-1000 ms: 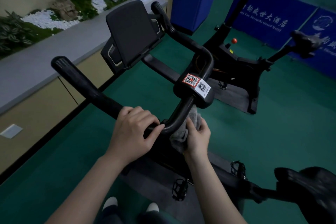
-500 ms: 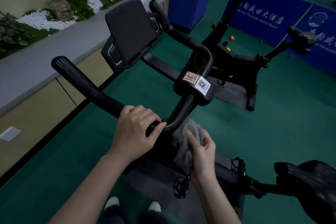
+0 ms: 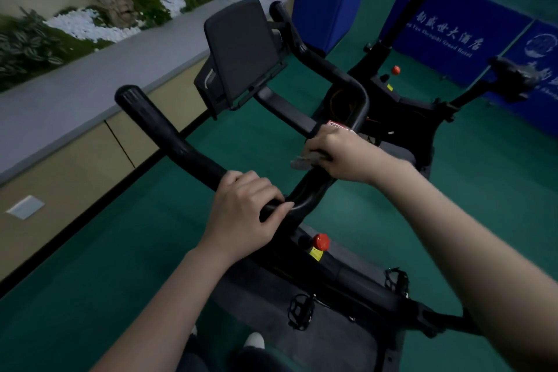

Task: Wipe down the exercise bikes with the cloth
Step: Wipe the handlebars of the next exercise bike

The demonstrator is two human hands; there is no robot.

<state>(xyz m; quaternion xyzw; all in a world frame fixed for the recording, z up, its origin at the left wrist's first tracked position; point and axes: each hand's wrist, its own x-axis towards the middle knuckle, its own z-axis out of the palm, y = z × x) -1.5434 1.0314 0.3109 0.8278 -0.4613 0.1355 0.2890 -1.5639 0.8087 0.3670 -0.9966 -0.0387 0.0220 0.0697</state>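
The left hand [image 3: 241,214] curled its fingers over the handlebar [image 3: 169,136], thumb lying along the bend, the bare forearm reaching up from the lower left. The right hand [image 3: 338,157] lay farther forward, knuckles up, fingers folded down and gripping the cloth [image 3: 302,162], its forearm stretching in from the right edge.

Your left hand [image 3: 241,211] grips the handlebar [image 3: 169,136]. Your right hand [image 3: 338,154] presses the cloth [image 3: 303,162] under its fingers [image 3: 317,148] onto the stem.

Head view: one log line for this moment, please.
left hand: grips handlebar | right hand: presses cloth on centre clamp by sticker | phase: wiping
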